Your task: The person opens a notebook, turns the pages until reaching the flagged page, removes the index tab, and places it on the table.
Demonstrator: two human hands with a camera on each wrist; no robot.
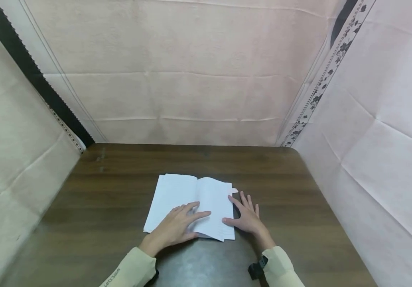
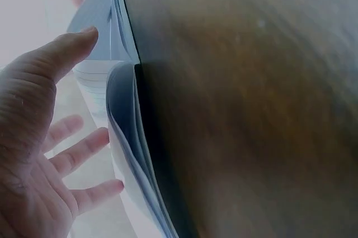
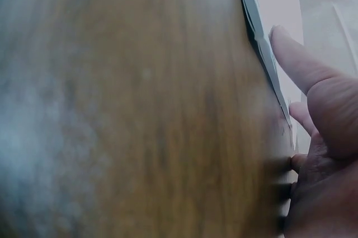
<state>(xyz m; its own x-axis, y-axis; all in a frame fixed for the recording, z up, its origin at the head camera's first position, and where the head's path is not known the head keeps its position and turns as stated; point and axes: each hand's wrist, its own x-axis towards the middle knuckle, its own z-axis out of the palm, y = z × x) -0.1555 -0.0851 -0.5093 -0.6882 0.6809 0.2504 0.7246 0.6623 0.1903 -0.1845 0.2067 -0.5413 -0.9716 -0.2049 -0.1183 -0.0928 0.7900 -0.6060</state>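
Note:
An open notebook (image 1: pixel 180 191) with white pages lies on the table, its pages curving up beside the middle fold. Faint ruled lines show on a page (image 2: pixel 92 81) in the left wrist view. My left hand (image 1: pixel 174 226) is over the left page and the fold, fingers spread and fairly straight. At the notebook's right edge is my right hand (image 1: pixel 247 215), its thumb and forefinger on the right page's margin and the other fingers out past the edge. In the right wrist view the right thumb (image 3: pixel 302 61) lies along the page edges. Neither hand grips anything.
The brown wood-grain table (image 1: pixel 119 167) extends around the notebook. Pale cloth hangs behind it (image 1: pixel 191 95) and on both sides, with a dark strip at left and a flower-patterned border (image 1: pixel 320 87) at right. A small white tab (image 1: pixel 235 190) sticks out at the notebook's upper right.

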